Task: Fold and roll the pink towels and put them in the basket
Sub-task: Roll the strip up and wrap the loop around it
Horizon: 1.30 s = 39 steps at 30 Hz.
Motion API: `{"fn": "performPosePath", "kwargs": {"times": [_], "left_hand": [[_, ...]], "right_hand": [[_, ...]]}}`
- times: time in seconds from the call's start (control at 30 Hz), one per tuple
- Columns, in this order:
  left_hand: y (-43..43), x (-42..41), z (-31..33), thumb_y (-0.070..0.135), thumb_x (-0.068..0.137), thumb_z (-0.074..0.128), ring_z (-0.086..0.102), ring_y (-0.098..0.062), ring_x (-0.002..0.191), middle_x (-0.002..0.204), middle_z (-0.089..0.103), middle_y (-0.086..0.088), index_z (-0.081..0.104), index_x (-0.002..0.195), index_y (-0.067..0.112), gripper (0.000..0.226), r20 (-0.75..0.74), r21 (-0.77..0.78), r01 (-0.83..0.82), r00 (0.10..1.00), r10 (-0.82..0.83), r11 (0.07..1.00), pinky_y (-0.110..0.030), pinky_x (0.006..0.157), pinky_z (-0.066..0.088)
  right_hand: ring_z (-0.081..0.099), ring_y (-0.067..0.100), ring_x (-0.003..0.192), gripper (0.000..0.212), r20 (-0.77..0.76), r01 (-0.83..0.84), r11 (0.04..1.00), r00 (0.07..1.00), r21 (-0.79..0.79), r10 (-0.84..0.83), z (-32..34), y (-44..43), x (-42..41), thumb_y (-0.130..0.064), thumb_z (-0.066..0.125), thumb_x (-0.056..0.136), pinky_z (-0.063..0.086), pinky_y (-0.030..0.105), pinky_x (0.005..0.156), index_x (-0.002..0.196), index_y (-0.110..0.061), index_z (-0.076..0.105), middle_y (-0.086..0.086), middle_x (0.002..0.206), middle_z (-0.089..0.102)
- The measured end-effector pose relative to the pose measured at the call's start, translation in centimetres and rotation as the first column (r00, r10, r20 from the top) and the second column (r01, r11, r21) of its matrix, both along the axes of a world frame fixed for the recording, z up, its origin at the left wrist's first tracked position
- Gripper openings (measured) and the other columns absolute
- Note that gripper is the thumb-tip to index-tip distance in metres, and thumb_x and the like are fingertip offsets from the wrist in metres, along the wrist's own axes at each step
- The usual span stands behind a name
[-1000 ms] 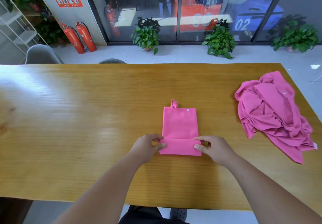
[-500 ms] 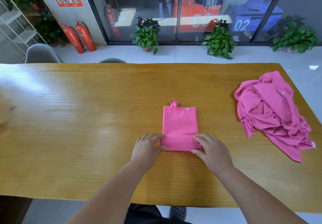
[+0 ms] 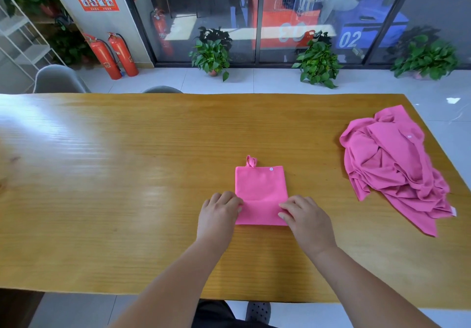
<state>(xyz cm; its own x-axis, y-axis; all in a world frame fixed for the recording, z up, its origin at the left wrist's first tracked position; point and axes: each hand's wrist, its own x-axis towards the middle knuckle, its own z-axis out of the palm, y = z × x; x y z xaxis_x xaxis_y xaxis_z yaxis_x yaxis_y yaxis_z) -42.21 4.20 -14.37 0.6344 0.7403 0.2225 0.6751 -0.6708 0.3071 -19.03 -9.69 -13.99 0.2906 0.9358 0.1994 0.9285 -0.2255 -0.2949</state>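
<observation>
Two hands on one folded towel [image 3: 260, 187], mid-tabletop [image 3: 127, 174], near edge turned over once. Left hand [image 3: 219, 215] grips the left end of that turn and right hand [image 3: 305, 218] the right end, fingers curled. Risks: uneven push from one side cones the roll. A loose first turn could spring open on release. The hanging loop [image 3: 251, 161] at the far end may stick out. Unfolded pile [image 3: 392, 169] lies well apart, right. Basket not in view.

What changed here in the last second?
The left hand and right hand, gripping the near end of the folded pink towel, rolled it farther from the person; its flat part is shorter. The crumpled pink towel heap and yellow wooden table stayed put.
</observation>
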Motion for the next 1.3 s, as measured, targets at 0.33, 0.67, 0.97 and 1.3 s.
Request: {"fn": "performPosePath", "kwargs": {"times": [0.33,0.67,0.97,1.3], "left_hand": [[0.9,-0.3,1.2,0.047,0.099,0.07,0.062,-0.012,0.112,0.142,0.06,0.02,0.059,0.145,0.039,0.048,-0.077,-0.358,-0.08,0.995,0.056,0.93,-0.033,0.094,0.049],[2.4,-0.3,1.9,0.046,0.1,0.068,0.063,-0.008,0.096,0.12,0.065,0.022,0.065,0.13,0.041,0.031,-0.022,-0.551,-0.108,0.993,0.115,0.827,-0.03,0.075,0.049],[0.1,-0.6,0.8,0.059,0.103,0.056,0.057,-0.012,0.116,0.134,0.065,0.022,0.068,0.135,0.036,0.041,-0.092,-0.138,-0.028,0.996,0.015,0.99,-0.033,0.095,0.047],[4.3,-0.4,3.4,0.06,0.091,0.075,0.064,-0.014,0.122,0.139,0.065,0.017,0.063,0.141,0.038,0.057,-0.17,-0.652,-0.085,0.985,-0.037,0.754,-0.032,0.094,0.051]], "right_hand": [[0.047,0.003,0.12,0.052,-0.214,-0.044,0.974,0.977,-0.222,-0.005,1.5,0.9,1.6,-0.053,0.067,0.098,0.047,0.026,0.093,0.148,-0.04,0.057,-0.028,0.141,0.053],[0.046,0.01,0.117,0.044,-0.325,-0.081,0.937,0.945,-0.34,-0.036,2.3,2.2,2.8,-0.065,0.06,0.097,0.046,0.033,0.097,0.137,-0.046,0.065,-0.03,0.123,0.058],[0.055,0.009,0.104,0.05,-0.038,-0.075,0.993,0.997,-0.088,0.072,0.1,-0.1,0.8,-0.062,0.067,0.094,0.056,0.031,0.085,0.134,-0.031,0.069,-0.023,0.132,0.062],[0.054,0.013,0.135,0.072,-0.402,-0.156,0.894,0.915,-0.42,-0.029,2.2,2.2,3.8,-0.086,0.06,0.079,0.047,0.039,0.108,0.139,-0.046,0.064,-0.023,0.139,0.062]]}}
